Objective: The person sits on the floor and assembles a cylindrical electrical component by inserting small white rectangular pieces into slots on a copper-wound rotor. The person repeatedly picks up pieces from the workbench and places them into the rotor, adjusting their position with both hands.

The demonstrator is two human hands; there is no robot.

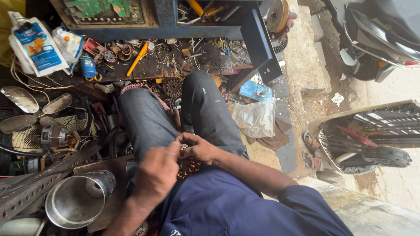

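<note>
Small copper-wound coil part (188, 164) in our lap, above knees, mostly hidden by hands; reddish windings, metal bit at top. Left hand (154, 175) fingers pinched closed on its top; right hand (199, 148) curled around far side. Risk, we judge: thin winding snapping under pinch, or part slipping toward steel cup (78, 199) left of lap.

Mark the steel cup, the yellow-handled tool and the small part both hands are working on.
steel cup (65, 205): head view, inner wall near its rim.
yellow-handled tool (137, 58): head view, middle of its handle.
small part (184, 147): head view, metal bit between left hand (157, 175) and right hand (199, 148).
</note>
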